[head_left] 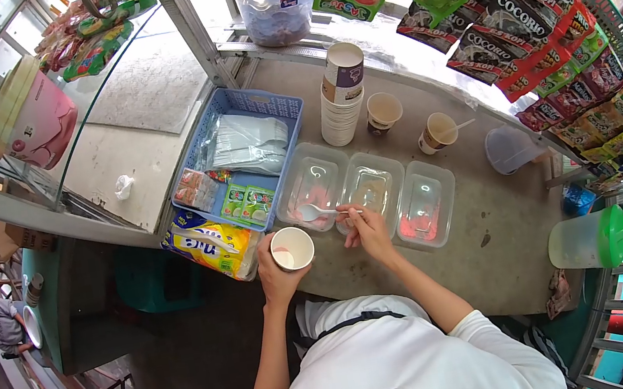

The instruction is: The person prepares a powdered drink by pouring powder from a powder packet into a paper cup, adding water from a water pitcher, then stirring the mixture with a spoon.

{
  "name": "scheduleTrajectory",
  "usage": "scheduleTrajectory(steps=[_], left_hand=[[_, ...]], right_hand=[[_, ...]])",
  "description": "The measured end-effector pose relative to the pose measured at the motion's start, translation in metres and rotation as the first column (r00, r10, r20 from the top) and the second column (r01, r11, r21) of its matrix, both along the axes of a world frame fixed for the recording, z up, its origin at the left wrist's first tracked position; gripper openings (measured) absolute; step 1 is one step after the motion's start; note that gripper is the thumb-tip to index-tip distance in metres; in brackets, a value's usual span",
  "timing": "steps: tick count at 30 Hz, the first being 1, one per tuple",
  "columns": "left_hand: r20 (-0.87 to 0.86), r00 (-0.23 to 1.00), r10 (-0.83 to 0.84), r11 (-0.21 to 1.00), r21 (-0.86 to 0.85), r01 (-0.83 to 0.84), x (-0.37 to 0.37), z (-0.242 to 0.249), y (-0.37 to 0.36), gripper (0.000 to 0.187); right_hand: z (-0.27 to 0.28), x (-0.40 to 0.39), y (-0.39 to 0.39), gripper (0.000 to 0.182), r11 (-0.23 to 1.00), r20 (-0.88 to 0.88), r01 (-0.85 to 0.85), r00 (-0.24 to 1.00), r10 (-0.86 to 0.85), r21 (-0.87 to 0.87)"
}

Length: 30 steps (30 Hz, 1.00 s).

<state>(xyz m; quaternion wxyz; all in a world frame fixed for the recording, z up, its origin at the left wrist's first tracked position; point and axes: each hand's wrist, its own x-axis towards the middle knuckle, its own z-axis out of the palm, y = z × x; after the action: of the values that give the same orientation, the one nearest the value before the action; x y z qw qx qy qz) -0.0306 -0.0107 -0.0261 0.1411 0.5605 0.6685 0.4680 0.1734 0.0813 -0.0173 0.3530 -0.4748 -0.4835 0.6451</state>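
A paper cup (292,249) sits in my left hand (279,274), its open rim facing up and a little pale content at the bottom. My right hand (368,235) pinches the handle of a white plastic spoon (316,211), whose bowl is over the left clear container. Pinkish pieces lie in that left plastic container (327,161). Beside it stand a middle container (375,171) with pale contents and a right container (434,185) with red-pink contents. My right fingers are over the front part of the middle container.
Behind the containers stand a stack of paper cups (338,121), a single cup (384,112) and a cup with a spoon (438,130). A blue basket (283,101) holds packets at left. Drink sachets (511,16) hang at upper right; a green-lidded jug (584,241) is below.
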Motion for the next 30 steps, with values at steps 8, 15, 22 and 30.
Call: scheduleTrajectory(steps=[8,15,22,30], left_hand=[[0.057,0.998,-0.011,0.999,-0.030,0.012,0.000,0.003,0.002,0.088],[0.047,0.999,0.026,0.996,-0.085,-0.022,0.003,0.001,0.008,0.086],[0.049,0.998,0.047,0.996,-0.079,-0.043,0.003,-0.001,0.005,0.085],[0.043,0.999,0.011,0.999,-0.050,-0.009,0.001,-0.001,0.003,0.086]], right_hand=[[-0.007,0.011,0.004,0.041,0.991,-0.207,0.067,0.974,-0.090,-0.116],[0.036,0.020,-0.011,0.038,0.990,-0.224,-0.122,0.965,0.134,0.067],[0.032,0.015,-0.001,0.032,0.983,-0.047,0.031,0.999,-0.023,0.181],[0.007,0.005,0.004,0.032,0.986,0.106,-0.008,0.994,-0.010,0.165]])
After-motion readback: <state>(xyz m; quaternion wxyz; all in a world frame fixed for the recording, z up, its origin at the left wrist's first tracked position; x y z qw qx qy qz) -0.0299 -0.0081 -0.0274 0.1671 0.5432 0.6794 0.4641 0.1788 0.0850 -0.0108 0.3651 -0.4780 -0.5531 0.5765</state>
